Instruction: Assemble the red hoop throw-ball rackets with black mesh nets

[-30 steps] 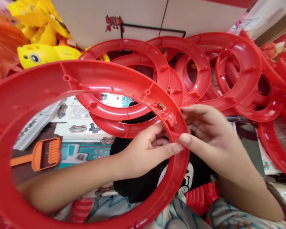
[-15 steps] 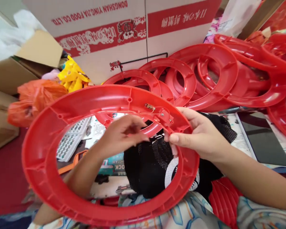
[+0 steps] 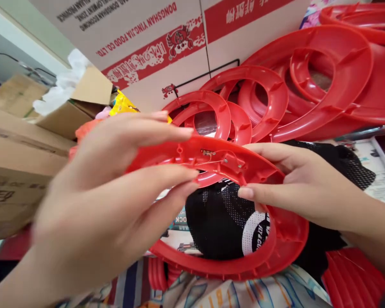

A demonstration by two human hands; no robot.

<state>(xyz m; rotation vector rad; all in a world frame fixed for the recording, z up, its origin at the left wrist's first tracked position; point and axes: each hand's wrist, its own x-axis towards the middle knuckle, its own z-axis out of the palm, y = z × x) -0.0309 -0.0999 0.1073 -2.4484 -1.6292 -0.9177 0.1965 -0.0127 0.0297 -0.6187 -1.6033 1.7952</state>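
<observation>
I hold a large red plastic ring (image 3: 276, 252) tilted almost flat in front of me. My right hand (image 3: 295, 184) grips its right rim, thumb below and fingers behind. A small metal part with thin wires (image 3: 211, 155) sits on the ring's top edge. My left hand (image 3: 115, 201) is close to the camera and blurred, its fingers stretched toward that part, with the ring's left side hidden behind it. A black mesh cloth with white print (image 3: 224, 222) shows through the ring's hole.
Several more red rings (image 3: 276, 94) lean against a white and red cardboard box (image 3: 167, 47) behind. Brown cartons (image 3: 13, 162) stand at the left, with yellow (image 3: 122, 105) and orange toys beside them. A ribbed red piece (image 3: 353, 278) lies at the lower right.
The ring has tipped flatter and moved up and right. My left hand came out of the ring's hole and now reaches over the left rim, much nearer the camera.
</observation>
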